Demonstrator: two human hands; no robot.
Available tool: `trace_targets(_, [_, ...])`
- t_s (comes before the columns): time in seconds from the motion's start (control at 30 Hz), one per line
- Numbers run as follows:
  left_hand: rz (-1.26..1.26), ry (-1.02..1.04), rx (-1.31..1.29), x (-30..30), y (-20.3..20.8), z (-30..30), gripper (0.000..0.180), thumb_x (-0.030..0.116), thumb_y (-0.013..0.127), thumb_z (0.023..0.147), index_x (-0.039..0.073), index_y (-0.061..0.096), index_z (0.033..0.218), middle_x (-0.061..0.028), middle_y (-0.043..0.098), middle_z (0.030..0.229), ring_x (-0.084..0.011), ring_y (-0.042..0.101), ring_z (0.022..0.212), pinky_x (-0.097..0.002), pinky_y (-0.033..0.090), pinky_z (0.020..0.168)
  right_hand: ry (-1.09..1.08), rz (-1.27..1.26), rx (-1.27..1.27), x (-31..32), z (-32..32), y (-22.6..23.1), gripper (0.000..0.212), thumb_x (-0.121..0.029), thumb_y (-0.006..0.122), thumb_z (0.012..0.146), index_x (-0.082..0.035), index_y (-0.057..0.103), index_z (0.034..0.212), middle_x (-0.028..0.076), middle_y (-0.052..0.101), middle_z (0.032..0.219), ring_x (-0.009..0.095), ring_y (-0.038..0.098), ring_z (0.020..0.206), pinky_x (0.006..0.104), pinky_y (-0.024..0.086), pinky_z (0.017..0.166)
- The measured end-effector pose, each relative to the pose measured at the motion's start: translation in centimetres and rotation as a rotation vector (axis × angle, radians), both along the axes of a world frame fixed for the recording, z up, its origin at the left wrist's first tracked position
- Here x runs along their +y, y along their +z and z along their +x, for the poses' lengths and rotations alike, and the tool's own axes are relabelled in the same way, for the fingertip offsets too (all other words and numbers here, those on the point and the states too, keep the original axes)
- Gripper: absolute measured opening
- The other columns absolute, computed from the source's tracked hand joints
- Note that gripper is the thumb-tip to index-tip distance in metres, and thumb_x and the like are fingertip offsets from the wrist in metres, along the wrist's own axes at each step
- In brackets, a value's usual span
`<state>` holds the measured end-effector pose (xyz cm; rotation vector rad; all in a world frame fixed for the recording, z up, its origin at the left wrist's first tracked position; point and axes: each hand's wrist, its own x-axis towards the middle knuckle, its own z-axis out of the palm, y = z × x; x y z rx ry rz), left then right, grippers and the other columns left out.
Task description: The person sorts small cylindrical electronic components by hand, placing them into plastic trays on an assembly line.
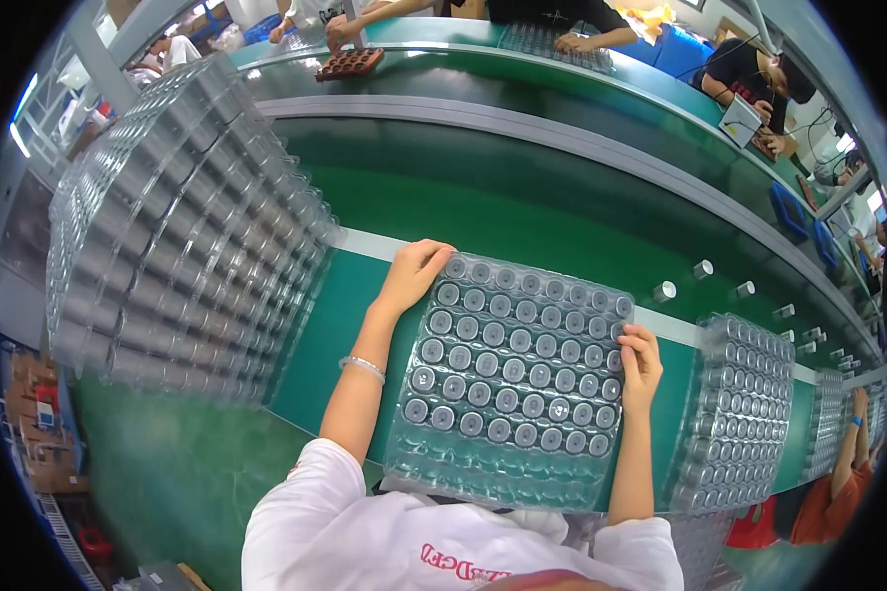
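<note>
In front of me on the green bench lies a clear plastic blister tray [601, 281], tilted slightly clockwise. Its upper rows hold round grey, metallic-looking cylinders [512, 369]; the pockets [503, 463] nearest my body hold none. My left hand [419, 274] pinches the tray's far left corner, thumb and fingers together at the rim. My right hand [641, 366] is at the upper part of the right edge, its fingers bent and closed on the rim.
A tall stack of clear trays [187, 246] rises at my left. Another filled tray [739, 414] stands at my right. Loose silver cylinders [665, 291] stand on the green conveyor belt [503, 212] beyond the bench. Co-workers sit across the line, one holding a brown tray [350, 64].
</note>
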<state>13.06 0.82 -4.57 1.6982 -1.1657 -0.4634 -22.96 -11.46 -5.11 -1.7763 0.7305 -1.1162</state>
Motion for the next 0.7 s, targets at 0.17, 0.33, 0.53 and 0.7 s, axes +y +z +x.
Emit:
trace_targets(0.17, [-0.011,-0.002,-0.027,-0.2,0.0,-0.2,0.026,0.022,0.052,0.091,0.0,0.065,0.097,-0.0089,0.064,0.093,-0.0176,0.059,0.088,-0.0279,0.044,0.077,-0.016,0.003,0.01,0.1,-0.1,0.3,0.011,0.003,0.055,0.083,0.001,0.063,0.089,0.011,0.056,0.109,0.022,0.052,0.106,0.0317,0.039,0.091])
trace_targets(0.33, [-0.039,-0.008,-0.072,-0.4,-0.4,0.0,0.025,0.02,0.051,0.092,-0.001,0.064,0.097,-0.009,0.065,0.093,-0.0174,0.059,0.088,-0.0276,0.044,0.078,-0.005,-0.011,0.026,0.2,-0.1,0.7,0.011,0.002,0.054,0.084,0.0,0.064,0.09,0.01,0.055,0.11,0.021,0.052,0.107,0.0313,0.039,0.092])
trace_targets(0.53, [0.023,-0.007,-0.036,-0.3,-0.1,-0.1,0.028,0.022,0.049,0.093,-0.001,0.064,0.098,-0.0084,0.065,0.093,-0.0163,0.059,0.09,-0.0263,0.043,0.08,-0.01,0.018,-0.049,-0.2,0.3,0.2,0.012,0.003,0.053,0.085,0.002,0.063,0.092,0.011,0.057,0.108,0.02,0.053,0.104,0.0296,0.039,0.092])
trace_targets(0.7, [0.029,0.016,-0.022,-0.5,-0.2,0.2,0.027,0.021,0.049,0.093,-0.001,0.064,0.098,-0.0075,0.065,0.093,-0.0151,0.058,0.089,-0.0253,0.043,0.079,-0.186,0.057,-0.059,-3.9,0.5,0.4,0.012,-0.001,0.053,0.088,0.002,0.062,0.096,0.007,0.061,0.1,0.013,0.057,0.091,0.025,0.045,0.079])
